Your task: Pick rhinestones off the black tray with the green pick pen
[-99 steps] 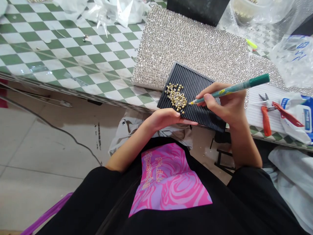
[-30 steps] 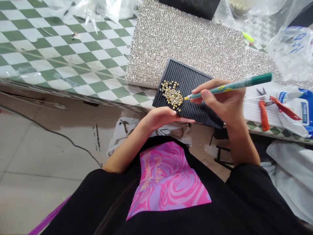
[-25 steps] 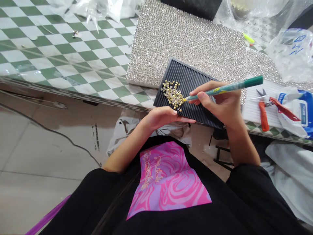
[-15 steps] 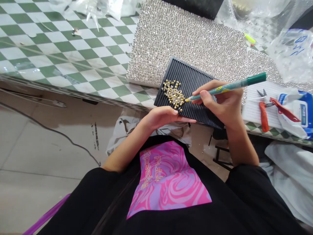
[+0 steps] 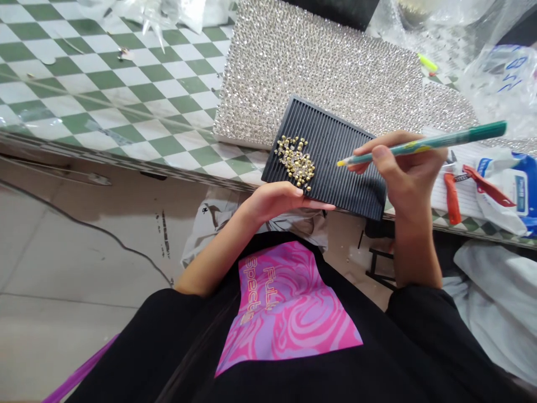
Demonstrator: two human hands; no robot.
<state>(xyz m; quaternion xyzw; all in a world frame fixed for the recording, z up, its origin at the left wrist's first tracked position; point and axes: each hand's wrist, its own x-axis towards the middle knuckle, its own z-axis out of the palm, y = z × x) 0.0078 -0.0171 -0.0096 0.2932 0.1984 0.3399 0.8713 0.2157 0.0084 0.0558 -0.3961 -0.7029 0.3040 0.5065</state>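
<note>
A black ridged tray (image 5: 331, 145) is tilted across the front edge of the table. Small gold-backed rhinestones (image 5: 296, 162) lie in a loose heap on its left half. My left hand (image 5: 285, 196) grips the tray's near edge, thumb on top and fingers along and under the side. In my right hand (image 5: 403, 168) is a green pen-shaped stick (image 5: 453, 137) with a yellow tip, pinched between thumb and fingers. Its tip hangs above the tray's ridges, to the right of the heap and apart from it.
Behind the tray lies a large sheet (image 5: 327, 67) covered in silvery stones. Red-handled cutters (image 5: 453, 196) and a blue-and-white packet (image 5: 503, 190) sit at the right. Clear plastic bags (image 5: 512, 84) are at the back right. A checked cloth (image 5: 126, 101) covers the table.
My right hand has moved right with the stick, taking the yellow tip away from the rhinestones' edge. My left hand and the tray have stayed nearly still.
</note>
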